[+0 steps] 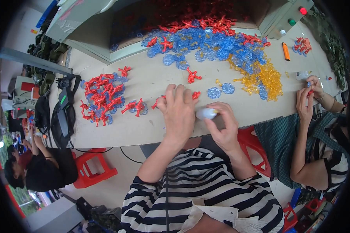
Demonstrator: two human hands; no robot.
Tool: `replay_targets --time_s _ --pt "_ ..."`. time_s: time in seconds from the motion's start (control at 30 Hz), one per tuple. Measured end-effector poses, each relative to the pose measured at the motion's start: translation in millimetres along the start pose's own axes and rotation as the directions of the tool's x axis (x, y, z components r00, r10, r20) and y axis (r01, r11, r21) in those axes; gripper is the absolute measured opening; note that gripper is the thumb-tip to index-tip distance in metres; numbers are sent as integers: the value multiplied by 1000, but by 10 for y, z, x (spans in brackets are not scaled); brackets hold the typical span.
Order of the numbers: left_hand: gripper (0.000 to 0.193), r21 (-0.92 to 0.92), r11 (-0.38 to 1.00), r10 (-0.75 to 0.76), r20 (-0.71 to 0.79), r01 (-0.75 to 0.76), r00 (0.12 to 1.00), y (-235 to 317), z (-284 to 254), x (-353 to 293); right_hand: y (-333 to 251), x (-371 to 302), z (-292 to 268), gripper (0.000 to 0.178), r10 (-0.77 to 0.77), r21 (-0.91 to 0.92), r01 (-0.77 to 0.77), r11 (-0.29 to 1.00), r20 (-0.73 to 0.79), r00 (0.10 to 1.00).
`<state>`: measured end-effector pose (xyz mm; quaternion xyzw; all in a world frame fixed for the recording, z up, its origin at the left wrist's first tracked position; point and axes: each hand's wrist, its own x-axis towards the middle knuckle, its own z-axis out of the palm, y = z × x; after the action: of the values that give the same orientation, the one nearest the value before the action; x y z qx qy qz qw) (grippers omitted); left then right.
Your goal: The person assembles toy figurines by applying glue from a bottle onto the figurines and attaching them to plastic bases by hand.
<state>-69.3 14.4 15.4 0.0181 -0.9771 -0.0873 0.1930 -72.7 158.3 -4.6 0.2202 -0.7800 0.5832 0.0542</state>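
My left hand [179, 112] is bent over the tabletop with its back up. A small red plastic figure [196, 94] sticks out beside its index finger and seems pinched there, mostly hidden. Another red figure [158, 103] shows at the hand's left edge. My right hand [226, 126] grips a small white squeeze bottle [207, 113] with a yellowish tip, lying sideways close to the left hand. Just beyond lie two clear blue flower-shaped discs [221, 91] and a single red figure [192, 75]. Left of my left hand, a red figure [138, 106] rests with a blue disc.
Red figures with blue discs [103, 97] are heaped at left. Blue discs [206, 42] and yellow pieces [270, 79] spill from an open-fronted machine [91, 52] at the back. An orange lighter-shaped object [286, 51] lies at right, near a co-worker's hands [307, 95]. Red stools [92, 167] stand below.
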Motion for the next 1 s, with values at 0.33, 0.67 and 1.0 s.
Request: replay_targets --time_s 0.33,0.67,1.0 --pt "31 -845 338 -257 340 414 905 86 -166 -412 -61 -245 -346 32 32 145 -15 989 -117 993" --pt "44 -362 -805 128 667 469 734 -219 -199 -829 -397 -159 -329 33 -168 49 164 985 91 982" --pt "48 -426 -759 95 676 492 731 -218 -182 -813 -391 -168 -279 32 -159 0 159 987 84 984"
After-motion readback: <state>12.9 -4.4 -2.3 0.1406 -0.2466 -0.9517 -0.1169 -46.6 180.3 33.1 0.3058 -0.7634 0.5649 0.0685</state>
